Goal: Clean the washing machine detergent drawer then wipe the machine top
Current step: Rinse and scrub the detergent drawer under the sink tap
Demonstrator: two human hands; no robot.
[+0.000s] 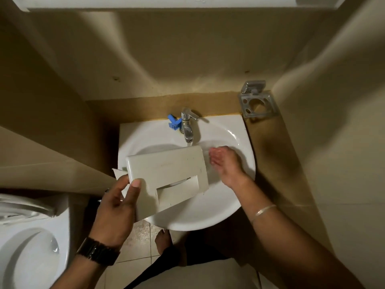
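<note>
Cream detergent drawer [166, 174], front panel up, left hand [118, 205] gripping

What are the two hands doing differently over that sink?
The left hand grips the detergent drawer at its left edge, thumb on the front panel; the right hand holds nothing, fingers loosely cupped in the sink beside the drawer. The right hand looks wet and sits near the tap; the left stays at the sink's rim. The left wrist wears a dark band, the right a thin bracelet.
</note>
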